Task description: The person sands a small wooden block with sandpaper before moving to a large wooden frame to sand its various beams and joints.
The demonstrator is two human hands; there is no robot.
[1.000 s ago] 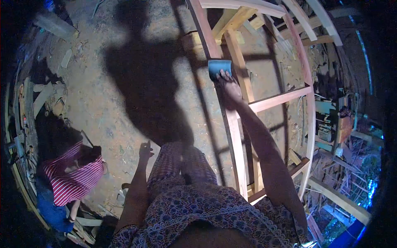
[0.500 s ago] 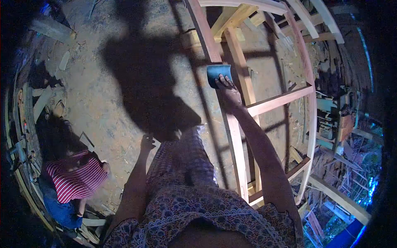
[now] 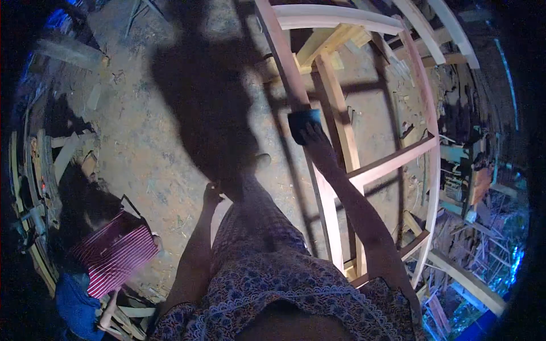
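Note:
My right hand [image 3: 311, 134] presses a dark blue-green sheet of sandpaper [image 3: 297, 126] onto the near long rail [image 3: 289, 74] of a wooden frame. The sheet is bent over the rail's edges, and my fingers lie on top of it. Beyond that rail, a crosspiece [image 3: 392, 162] joins it to the far rail [image 3: 420, 74]. At my left side, beside my checked garment, my left hand [image 3: 212, 194] hangs low with its fingers loosely apart. I see nothing held in it.
A person in a red-and-white striped shirt [image 3: 116, 253] is bent over at the lower left. Boards and scrap wood [image 3: 68, 150] lie along the left side. More timber [image 3: 466, 278] and debris are on the right. The dirt floor [image 3: 142, 136] carries a large shadow.
The view has shifted, so the frame appears lower. My right hand and the sandpaper stay at about the same part of the rail, now in shadow. The striped-shirted person has shifted slightly.

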